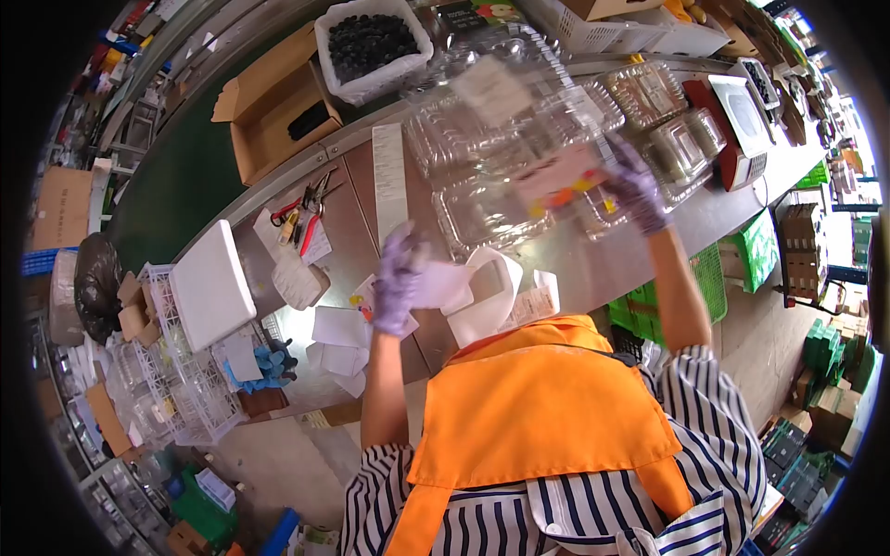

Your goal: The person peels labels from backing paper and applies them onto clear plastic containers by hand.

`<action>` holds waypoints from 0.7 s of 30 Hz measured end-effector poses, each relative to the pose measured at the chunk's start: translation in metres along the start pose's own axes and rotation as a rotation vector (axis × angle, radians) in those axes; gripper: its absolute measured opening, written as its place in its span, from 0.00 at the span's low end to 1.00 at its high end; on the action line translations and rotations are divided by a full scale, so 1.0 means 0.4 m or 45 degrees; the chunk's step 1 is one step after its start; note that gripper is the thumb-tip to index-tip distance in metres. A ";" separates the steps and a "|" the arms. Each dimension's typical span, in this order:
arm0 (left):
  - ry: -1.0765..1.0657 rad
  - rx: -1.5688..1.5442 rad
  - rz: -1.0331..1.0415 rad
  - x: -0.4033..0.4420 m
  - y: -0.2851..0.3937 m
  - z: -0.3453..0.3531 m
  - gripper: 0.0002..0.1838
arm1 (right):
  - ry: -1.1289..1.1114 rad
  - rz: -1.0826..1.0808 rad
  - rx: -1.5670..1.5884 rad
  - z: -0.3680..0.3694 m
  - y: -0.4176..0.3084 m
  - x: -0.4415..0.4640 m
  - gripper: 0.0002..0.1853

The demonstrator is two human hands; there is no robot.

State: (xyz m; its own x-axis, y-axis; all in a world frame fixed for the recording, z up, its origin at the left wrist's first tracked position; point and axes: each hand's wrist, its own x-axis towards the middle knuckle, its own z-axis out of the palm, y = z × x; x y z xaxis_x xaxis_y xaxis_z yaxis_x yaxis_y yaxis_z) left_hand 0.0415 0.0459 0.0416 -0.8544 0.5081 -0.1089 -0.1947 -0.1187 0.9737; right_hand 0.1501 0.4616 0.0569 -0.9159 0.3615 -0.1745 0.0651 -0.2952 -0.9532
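Both hands wear purple gloves. My left hand (399, 280) is over the front of the metal table, at a pale pink paper (443, 284) beside a roll of white labels (489, 295); motion smears its fingers. Farther right, my right hand (634, 185) is closed on the edge of a pink label sheet (560, 178) with red and yellow pictures. That sheet hangs over clear plastic clamshell boxes (468, 215), several of which are stacked behind it. White papers (341, 335) lie just left of my left hand.
Pliers and cutters (311, 213) lie on the left of the table (357, 255). Behind are an open cardboard box (269, 116) and a tub of dark fruit (371, 46). A white lid (211, 285) stands left, a scale (740, 116) at the back right.
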 end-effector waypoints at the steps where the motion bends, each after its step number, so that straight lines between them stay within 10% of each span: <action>1: 0.191 0.374 0.016 -0.033 0.013 -0.044 0.25 | 0.013 -0.032 -0.132 -0.074 -0.044 0.001 0.26; 7: 0.923 0.301 -0.193 -0.252 -0.069 -0.339 0.10 | 0.211 0.278 -0.068 -0.442 -0.095 -0.005 0.20; 12: 1.102 0.626 -0.213 -0.325 -0.095 -0.412 0.21 | 0.421 0.429 -0.695 -0.480 0.026 0.083 0.21; 13: 1.097 0.762 -0.214 -0.325 -0.099 -0.419 0.23 | 0.233 -0.216 -1.060 -0.567 0.103 0.111 0.21; 15: 1.076 1.132 -0.156 -0.325 -0.096 -0.422 0.26 | 0.312 -0.215 -1.678 -0.487 0.066 0.091 0.22; 21: 1.069 2.057 0.099 -0.270 0.013 -0.364 0.24 | 0.314 -0.436 -1.480 -0.165 0.033 0.013 0.19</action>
State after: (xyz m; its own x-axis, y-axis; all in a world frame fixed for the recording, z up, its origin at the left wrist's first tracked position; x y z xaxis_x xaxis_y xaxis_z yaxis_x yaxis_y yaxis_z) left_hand 0.0627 -0.1340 0.0291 -0.9256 -0.0334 0.3771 0.0219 0.9897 0.1414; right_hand 0.1722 0.5180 0.0271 -0.8642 0.4594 0.2052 0.2651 0.7623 -0.5904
